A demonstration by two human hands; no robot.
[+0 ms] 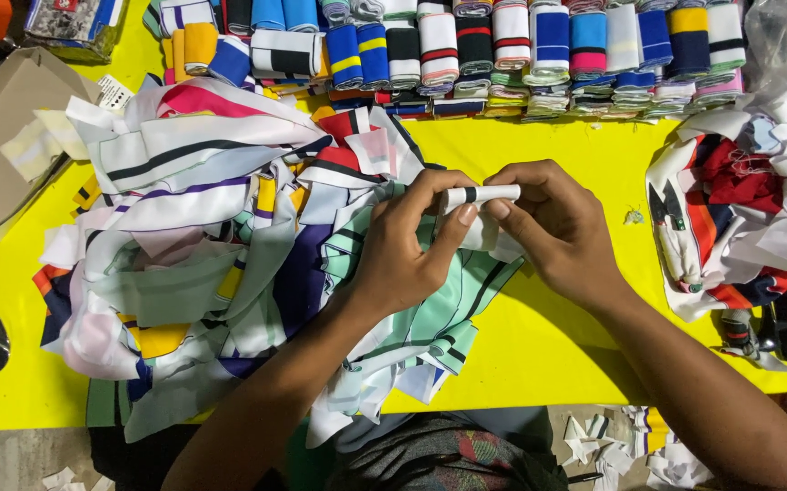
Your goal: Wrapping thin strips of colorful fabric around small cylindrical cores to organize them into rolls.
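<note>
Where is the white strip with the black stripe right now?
In the head view, centre: the white strip is pinched between left hand and right hand, above the fabric pile.

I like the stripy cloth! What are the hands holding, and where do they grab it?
Both hands hold one small white fabric strip with a dark stripe. The left hand pinches its left end, the right hand its right end.
</note>
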